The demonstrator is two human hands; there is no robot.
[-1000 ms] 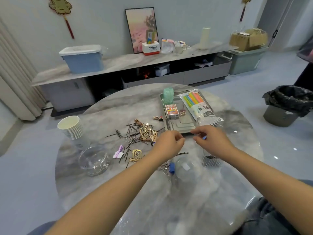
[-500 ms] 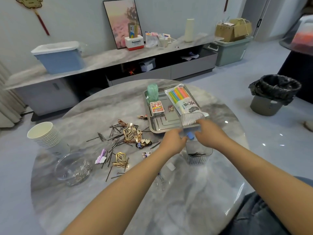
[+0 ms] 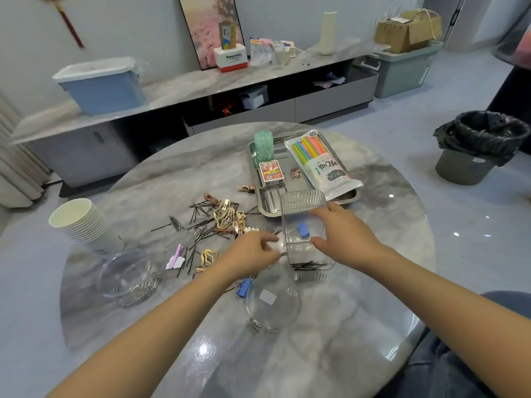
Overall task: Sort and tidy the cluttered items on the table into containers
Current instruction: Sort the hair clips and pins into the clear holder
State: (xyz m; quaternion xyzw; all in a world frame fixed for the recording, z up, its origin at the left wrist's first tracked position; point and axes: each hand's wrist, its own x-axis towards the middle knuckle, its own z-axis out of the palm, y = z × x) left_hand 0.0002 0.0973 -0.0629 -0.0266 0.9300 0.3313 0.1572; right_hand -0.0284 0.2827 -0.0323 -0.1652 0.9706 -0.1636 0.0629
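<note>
Both hands' fingers loosely spread: left hand (image 3: 253,254) and right hand (image 3: 344,237) beside clear box (image 3: 304,225)

The white box with a red base (image 3: 230,58) on the sideboard, upper middle of the frame, reads "Panasonic" in dark letters. The packet of coloured straws (image 3: 321,162) on the metal tray (image 3: 265,208) bears large dark characters, seen upside down and not legible. Print on the small red card box (image 3: 270,173) is too small to read.

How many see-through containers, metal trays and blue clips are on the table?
Clear round glass bowls: 2
Clear ribbed rectangular plastic box: 1
Shiny metal tray: 1
Small blue binder clips: 2, one in the box, one beside the near bowl
Total: 6
</note>
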